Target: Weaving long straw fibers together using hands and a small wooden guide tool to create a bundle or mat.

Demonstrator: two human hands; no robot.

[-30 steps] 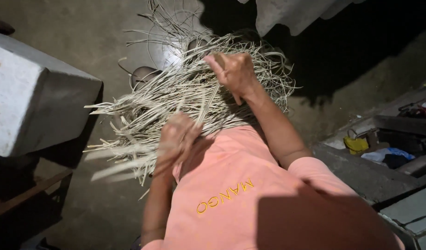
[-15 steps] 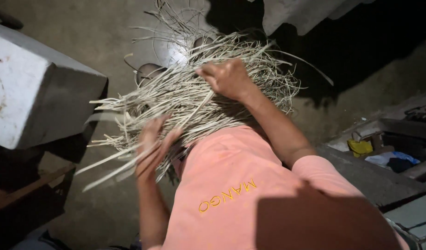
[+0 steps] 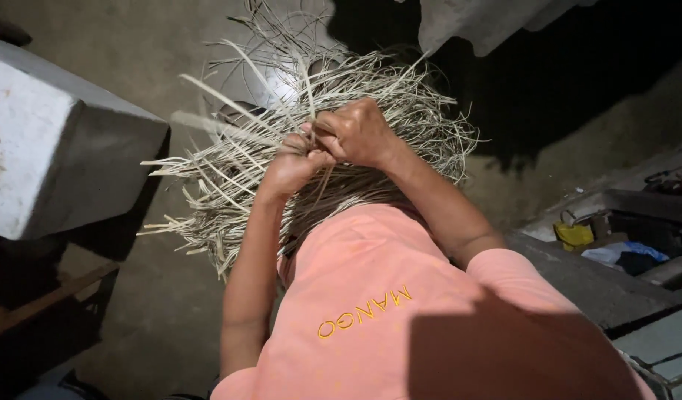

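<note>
A big loose bundle of pale dried straw strips (image 3: 230,170) lies spread over my lap, above a concrete floor. My left hand (image 3: 290,169) is closed around a few strips near the middle of the bundle. My right hand (image 3: 358,133) is right beside it, touching it, with its fingers curled on strips at the same spot. Long stiff strips stick out to the left and upward. I wear a salmon-pink shirt (image 3: 385,311) that fills the lower middle of the view.
A large grey concrete block (image 3: 52,148) stands at the left. A low ledge (image 3: 578,281) at the right holds a yellow item (image 3: 574,235) and a blue cloth (image 3: 630,253). A pale sheet (image 3: 474,22) hangs at the top. Dark shadow lies behind.
My left hand has risen from the lower left of the bundle to meet my right hand at its middle. The bundle has shifted and some strips now stick out upward.
</note>
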